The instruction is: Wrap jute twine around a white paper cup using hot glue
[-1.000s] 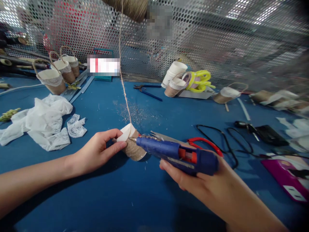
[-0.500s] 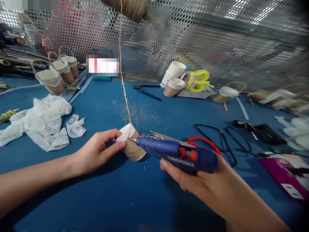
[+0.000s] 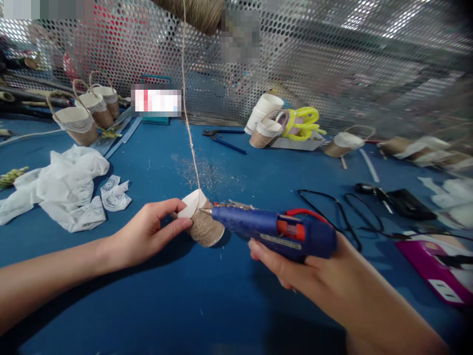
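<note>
A white paper cup [image 3: 207,228], mostly wound with brown twine, is tilted above the blue table in front of me. My left hand [image 3: 155,224] pinches its white rim between thumb and fingers. My right hand [image 3: 295,271] is wrapped round the handle of a blue glue gun [image 3: 246,222], whose metal nozzle points left at the cup's twine near the rim. A taut strand of twine [image 3: 189,135] runs up from the cup toward a large twine spool [image 3: 199,15] at the top. The right hand's grip is partly hidden behind the gun.
Crumpled white lace [image 3: 70,182] lies left. Twine-wrapped cups with handles [image 3: 79,127] stand at the back left. Blue-handled pliers [image 3: 227,138], stacked white cups [image 3: 263,112] and yellow ribbon [image 3: 305,123] are at the back. Red-handled scissors [image 3: 310,213], a black cord [image 3: 342,217] and a purple box [image 3: 424,266] lie right.
The glue gun and my right hand have shifted slightly right, drawing the nozzle a little along the cup. My left hand and the cup stay nearly still.
</note>
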### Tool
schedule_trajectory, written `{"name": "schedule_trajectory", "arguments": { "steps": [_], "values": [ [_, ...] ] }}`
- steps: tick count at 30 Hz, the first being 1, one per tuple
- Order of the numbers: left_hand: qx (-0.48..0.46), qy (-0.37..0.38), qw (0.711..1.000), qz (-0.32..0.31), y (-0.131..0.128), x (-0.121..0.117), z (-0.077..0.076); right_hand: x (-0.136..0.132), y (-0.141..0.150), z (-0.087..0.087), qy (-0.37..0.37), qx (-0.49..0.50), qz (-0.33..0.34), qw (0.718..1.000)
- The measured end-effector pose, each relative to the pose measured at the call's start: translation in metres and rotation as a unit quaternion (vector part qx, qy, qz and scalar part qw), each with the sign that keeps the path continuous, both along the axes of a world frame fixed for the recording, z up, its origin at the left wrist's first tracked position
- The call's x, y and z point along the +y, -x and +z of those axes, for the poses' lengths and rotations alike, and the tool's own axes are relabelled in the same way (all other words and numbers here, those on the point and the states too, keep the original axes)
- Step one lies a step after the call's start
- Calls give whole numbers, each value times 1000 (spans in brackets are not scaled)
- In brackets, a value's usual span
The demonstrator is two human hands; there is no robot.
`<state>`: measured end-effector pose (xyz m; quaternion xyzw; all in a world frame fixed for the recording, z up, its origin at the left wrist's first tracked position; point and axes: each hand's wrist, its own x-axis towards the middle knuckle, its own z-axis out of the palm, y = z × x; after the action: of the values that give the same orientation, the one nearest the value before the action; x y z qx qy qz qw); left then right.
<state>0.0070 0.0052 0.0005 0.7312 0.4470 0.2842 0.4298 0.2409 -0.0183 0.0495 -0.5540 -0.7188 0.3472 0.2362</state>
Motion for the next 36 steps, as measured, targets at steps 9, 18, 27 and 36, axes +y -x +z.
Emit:
{"name": "schedule_trajectory", "arguments": {
  "steps": [9,18,27,36],
  "values": [
    [0,-1,1000,-20,4,1,-2,1,3,11,44,-28,-86,995],
    [-6,11,1000,-26,4,0,-2,-2,6,12,54,29,-52,997],
    [-9,14,999,-29,3,1,-3,2,0,9,50,-24,-69,996],
    [-13,12,999,-29,3,2,-2,2,-7,-2,24,44,27,998]
  ]
}}
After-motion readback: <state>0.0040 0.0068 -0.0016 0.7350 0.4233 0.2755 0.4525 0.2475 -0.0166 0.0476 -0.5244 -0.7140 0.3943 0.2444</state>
